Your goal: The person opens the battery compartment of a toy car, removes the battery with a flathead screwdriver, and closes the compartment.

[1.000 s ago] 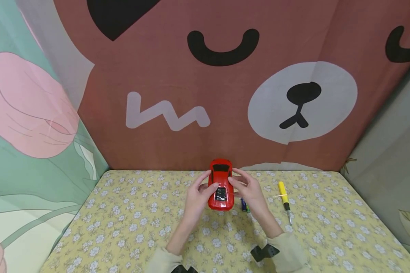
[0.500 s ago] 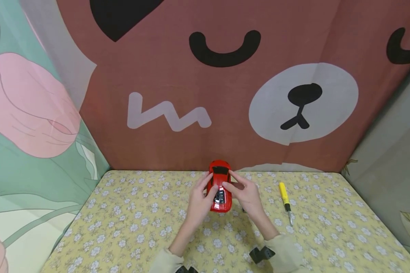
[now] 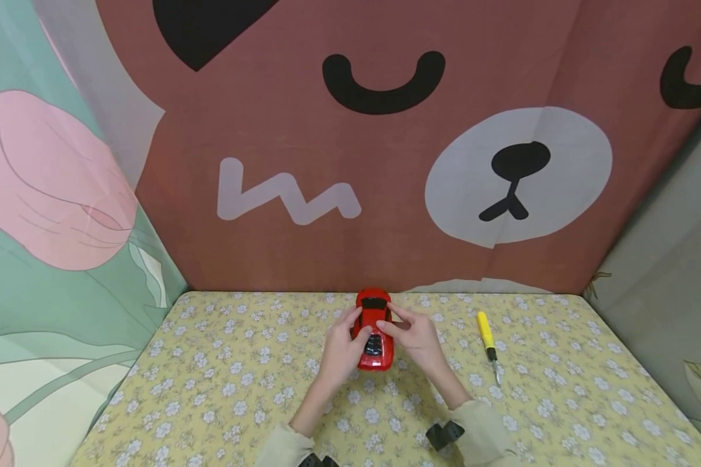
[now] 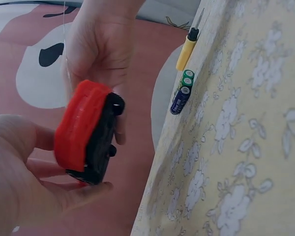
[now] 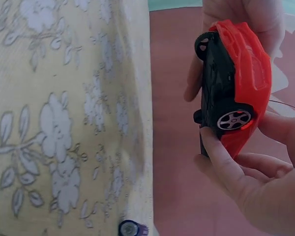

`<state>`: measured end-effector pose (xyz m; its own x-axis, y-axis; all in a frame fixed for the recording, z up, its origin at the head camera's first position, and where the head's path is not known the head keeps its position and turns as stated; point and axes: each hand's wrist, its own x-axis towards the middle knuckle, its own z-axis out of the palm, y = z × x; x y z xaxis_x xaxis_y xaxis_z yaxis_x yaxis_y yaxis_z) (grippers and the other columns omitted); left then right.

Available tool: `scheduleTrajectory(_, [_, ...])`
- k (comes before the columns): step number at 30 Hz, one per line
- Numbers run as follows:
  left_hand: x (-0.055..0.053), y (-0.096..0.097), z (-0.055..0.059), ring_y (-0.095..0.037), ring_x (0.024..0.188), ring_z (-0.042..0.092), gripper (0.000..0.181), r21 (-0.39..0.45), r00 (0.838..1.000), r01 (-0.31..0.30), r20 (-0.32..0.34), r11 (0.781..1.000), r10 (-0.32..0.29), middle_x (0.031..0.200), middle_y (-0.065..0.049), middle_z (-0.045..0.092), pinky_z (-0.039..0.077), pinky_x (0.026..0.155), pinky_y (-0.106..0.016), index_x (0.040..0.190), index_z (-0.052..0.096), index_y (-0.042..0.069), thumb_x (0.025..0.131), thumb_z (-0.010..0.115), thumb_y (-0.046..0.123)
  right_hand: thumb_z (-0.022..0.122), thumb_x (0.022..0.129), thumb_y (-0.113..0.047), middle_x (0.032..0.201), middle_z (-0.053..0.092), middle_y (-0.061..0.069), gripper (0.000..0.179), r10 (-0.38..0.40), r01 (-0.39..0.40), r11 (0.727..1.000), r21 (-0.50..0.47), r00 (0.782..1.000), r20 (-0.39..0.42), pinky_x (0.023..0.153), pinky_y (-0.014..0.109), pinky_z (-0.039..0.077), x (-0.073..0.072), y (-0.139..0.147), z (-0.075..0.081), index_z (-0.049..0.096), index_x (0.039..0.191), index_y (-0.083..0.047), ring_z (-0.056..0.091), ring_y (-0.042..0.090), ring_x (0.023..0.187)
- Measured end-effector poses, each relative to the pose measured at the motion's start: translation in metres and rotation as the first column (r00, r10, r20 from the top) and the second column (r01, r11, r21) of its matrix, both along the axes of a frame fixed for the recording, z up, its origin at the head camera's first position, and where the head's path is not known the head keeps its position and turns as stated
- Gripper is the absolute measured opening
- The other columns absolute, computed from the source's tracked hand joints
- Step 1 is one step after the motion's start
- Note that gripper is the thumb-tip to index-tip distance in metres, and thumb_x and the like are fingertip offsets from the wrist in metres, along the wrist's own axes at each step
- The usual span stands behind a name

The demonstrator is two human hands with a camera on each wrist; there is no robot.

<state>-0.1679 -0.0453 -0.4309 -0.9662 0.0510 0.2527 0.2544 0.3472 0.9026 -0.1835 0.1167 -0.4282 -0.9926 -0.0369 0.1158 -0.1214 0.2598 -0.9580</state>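
A red toy car (image 3: 373,319) with a black underside is held between both hands, roof facing up in the head view. My left hand (image 3: 340,350) grips its left side, the thumb lying on top. On the opposite side my right hand (image 3: 418,338) holds it, thumb and fingers along the edge. In the left wrist view the toy car (image 4: 79,125) hangs above the tabletop. The right wrist view shows its black wheels, one with a silver hub (image 5: 234,120), and fingers beneath the chassis.
A yellow-handled screwdriver (image 3: 486,334) lies on the flowered tablecloth (image 3: 228,389), right of the hands. Beside it in the left wrist view are a dark blue battery (image 4: 180,102) and green batteries (image 4: 187,77). A printed bear curtain (image 3: 269,253) stands behind the table.
Both hands have brought the toy car slightly lower in the head view and a little left. The batteries beside the right hand have become hidden there. The screwdriver has stayed put.
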Motion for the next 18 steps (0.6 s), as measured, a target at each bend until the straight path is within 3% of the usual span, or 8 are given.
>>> scheduleTrajectory(6, [-0.002, -0.001, -0.006, -0.046, 0.131, 0.053, 0.046, -0.025, 0.998, 0.021, 0.062, 0.999, -0.020, 0.148, -0.034, 0.048, 0.051, 0.101, -0.056, 0.141, 0.054, -0.014, 0.100, 0.065, 0.006, 0.079, 0.092, -0.010, 0.134, 0.062, 0.030, 0.055, 0.020, -0.021, 0.999, 0.033, 0.999, 0.033, 0.073, 0.040, 0.062, -0.003, 0.001, -0.007, 0.059, 0.139, 0.009, 0.074, 0.036, 0.098])
scheduleTrajectory(12, [-0.003, -0.004, -0.013, -0.046, 0.129, 0.054, 0.047, -0.032, 0.992, 0.066, 0.109, 0.997, -0.062, 0.146, -0.035, 0.049, 0.052, 0.100, -0.055, 0.142, 0.052, -0.015, 0.101, 0.064, 0.005, 0.079, 0.092, -0.012, 0.127, 0.067, 0.029, 0.055, 0.017, -0.025, 0.992, 0.121, 0.998, 0.067, 0.069, 0.042, 0.062, -0.005, 0.001, -0.014, 0.059, 0.138, 0.010, 0.076, 0.029, 0.088])
scheduleTrajectory(18, [-0.004, -0.004, -0.018, -0.048, 0.133, 0.050, 0.048, -0.043, 0.990, 0.078, 0.120, 0.996, -0.073, 0.147, -0.036, 0.046, 0.048, 0.103, -0.059, 0.143, 0.051, -0.016, 0.101, 0.064, 0.004, 0.078, 0.093, -0.011, 0.127, 0.066, 0.030, 0.054, 0.035, -0.042, 0.991, 0.124, 0.998, 0.055, 0.068, 0.045, 0.062, -0.006, 0.000, -0.020, 0.059, 0.138, 0.012, 0.075, 0.029, 0.085])
